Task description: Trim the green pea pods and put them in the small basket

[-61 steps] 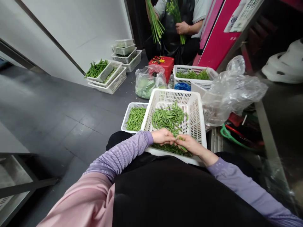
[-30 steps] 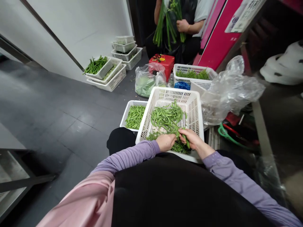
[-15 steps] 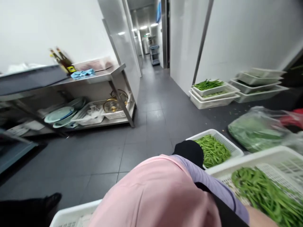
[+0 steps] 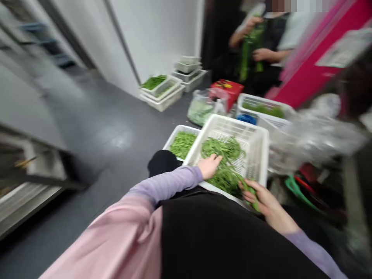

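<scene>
Over the near part of a large white basket are both hands. My left hand reaches across the basket's left rim, its fingers bent down at the green beans; what its fingertips pinch is too small to make out. Near the basket's front right corner, my right hand is closed around several long green beans. More beans lie on the basket's floor, with bare mesh at their right. A smaller white basket of beans stands against the left side.
Stacked white trays stand by the wall. Beyond the basket are a plastic bag of greens, a red box and another white basket. At the back, a person's hands hold long greens. Clear plastic bags lie right.
The view has swung right, away from the shelf and corridor. Both hands have come into view over the large basket, and the person at the back now shows.
</scene>
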Motion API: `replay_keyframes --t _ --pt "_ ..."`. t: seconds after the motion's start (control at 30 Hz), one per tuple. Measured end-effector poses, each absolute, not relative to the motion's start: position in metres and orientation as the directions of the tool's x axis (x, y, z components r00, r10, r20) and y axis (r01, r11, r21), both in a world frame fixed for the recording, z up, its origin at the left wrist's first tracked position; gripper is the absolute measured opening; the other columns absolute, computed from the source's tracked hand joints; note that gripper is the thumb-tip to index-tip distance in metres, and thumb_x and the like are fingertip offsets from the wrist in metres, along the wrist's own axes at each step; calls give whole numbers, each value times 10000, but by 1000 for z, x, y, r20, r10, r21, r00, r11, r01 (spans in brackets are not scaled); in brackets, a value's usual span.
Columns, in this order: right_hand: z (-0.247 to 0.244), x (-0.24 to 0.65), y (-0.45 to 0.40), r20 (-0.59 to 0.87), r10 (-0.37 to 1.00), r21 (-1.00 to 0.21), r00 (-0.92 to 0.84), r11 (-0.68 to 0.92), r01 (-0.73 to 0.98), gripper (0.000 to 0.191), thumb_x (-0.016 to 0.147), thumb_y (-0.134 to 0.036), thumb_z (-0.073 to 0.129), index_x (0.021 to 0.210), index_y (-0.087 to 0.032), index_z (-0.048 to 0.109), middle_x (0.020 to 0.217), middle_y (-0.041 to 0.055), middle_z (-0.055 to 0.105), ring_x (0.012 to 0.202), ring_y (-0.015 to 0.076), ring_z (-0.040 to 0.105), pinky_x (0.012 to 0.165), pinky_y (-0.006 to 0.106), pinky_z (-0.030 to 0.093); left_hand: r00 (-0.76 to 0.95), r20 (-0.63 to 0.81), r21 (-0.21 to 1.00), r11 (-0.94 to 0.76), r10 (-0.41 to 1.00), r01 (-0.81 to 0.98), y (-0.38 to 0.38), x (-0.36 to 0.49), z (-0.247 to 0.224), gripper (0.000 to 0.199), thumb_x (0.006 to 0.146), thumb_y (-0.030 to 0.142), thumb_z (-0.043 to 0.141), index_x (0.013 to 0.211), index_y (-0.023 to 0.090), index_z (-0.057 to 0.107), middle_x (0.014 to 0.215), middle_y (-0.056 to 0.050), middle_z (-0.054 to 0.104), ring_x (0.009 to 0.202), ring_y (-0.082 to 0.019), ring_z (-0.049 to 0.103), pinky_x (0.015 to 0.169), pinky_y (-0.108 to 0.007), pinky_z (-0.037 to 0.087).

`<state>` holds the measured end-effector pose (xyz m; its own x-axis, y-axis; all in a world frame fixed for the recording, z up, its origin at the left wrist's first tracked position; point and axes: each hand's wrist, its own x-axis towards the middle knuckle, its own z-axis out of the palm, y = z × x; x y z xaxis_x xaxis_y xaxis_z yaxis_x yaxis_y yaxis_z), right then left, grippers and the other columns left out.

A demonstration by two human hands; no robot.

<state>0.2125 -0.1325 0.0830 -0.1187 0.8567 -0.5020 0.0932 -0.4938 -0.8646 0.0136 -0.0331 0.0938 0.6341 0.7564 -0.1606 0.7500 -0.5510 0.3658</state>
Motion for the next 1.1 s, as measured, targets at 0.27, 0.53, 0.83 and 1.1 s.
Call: replay_keyframes --t 0.27,0.53,0.83,1.1 --pt "63 220 -109 -558 777 -780 -292 -611 -134 211 704 -359 524 728 -151 553 508 -37 481 310 30 280 306 168 189 889 -244 208 -875 387 438 -26 42 91 252 849 301 366 881 170 580 878 -87 581 813 -173 559 717 -274 428" --pt "77 209 -99 -375 819 -881 -435 -169 441 225 644 -374 633 710 -160 613 565 -35 576 517 97 500 502 195 389 907 -410 841 -347 91 415 -19 44 100 229 795 292 449 644 159 559 503 30 484 450 -63 434 499 -192 374" --pt "39 234 -27 -211 859 -952 466 -289 100 273 792 -415 416 911 -183 498 663 29 612 488 133 553 449 251 447 607 -462 650 -220 647 728 7 33 31 274 814 311 373 792 145 590 679 -20 529 595 -90 522 592 -203 440" --pt "-30 233 18 -496 851 -406 170 -401 821 145 517 -155 692 531 -138 549 615 133 587 720 278 589 635 375 432 613 -401 296 -537 681 790 14 8 -2 427 717 155 455 1139 180 520 1117 -120 458 976 -203 511 855 -298 413"
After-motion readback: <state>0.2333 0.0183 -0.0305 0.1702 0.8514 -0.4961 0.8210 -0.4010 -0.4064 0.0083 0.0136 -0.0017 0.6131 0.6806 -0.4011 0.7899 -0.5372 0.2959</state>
